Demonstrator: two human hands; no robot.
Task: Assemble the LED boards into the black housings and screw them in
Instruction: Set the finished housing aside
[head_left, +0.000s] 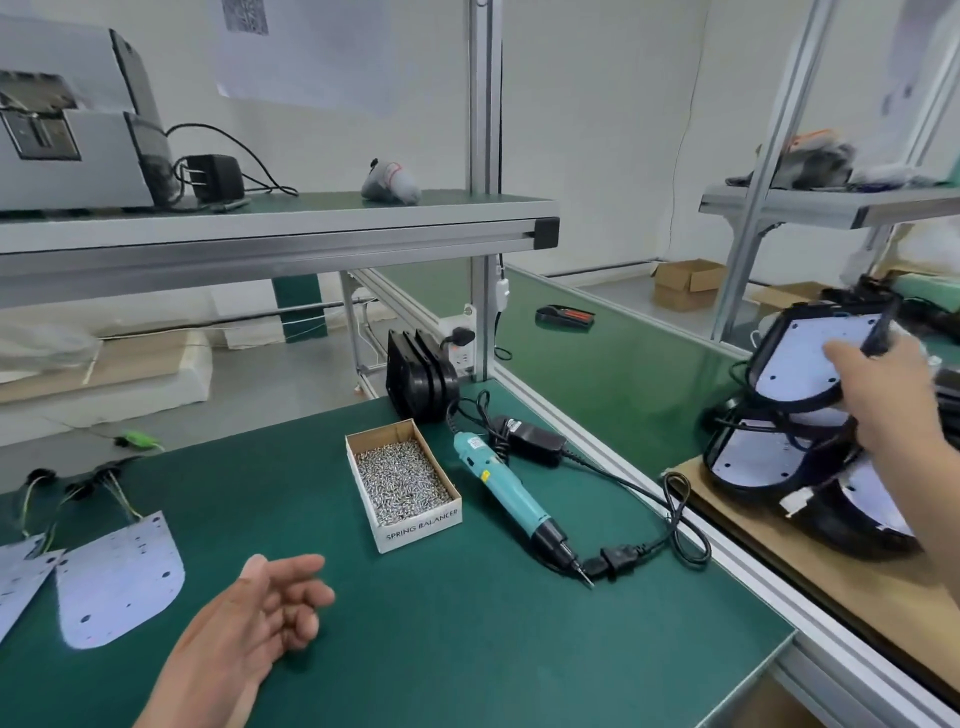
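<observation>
Smooth green worktop (467, 649), white room. Near the cardboard screw box (421, 525), the left hand (265, 608) shows a spread grip; far right, the right hand (883, 400) has its grip round a curved black housing (800, 404).

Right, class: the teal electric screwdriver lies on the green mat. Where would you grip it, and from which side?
Grip the screwdriver round the middle of its teal barrel, from above and slightly right. It lies flat, bit toward the near edge, cord at the far end, so the barrel is the bare, straight part; the screw box stands close on its left.
</observation>
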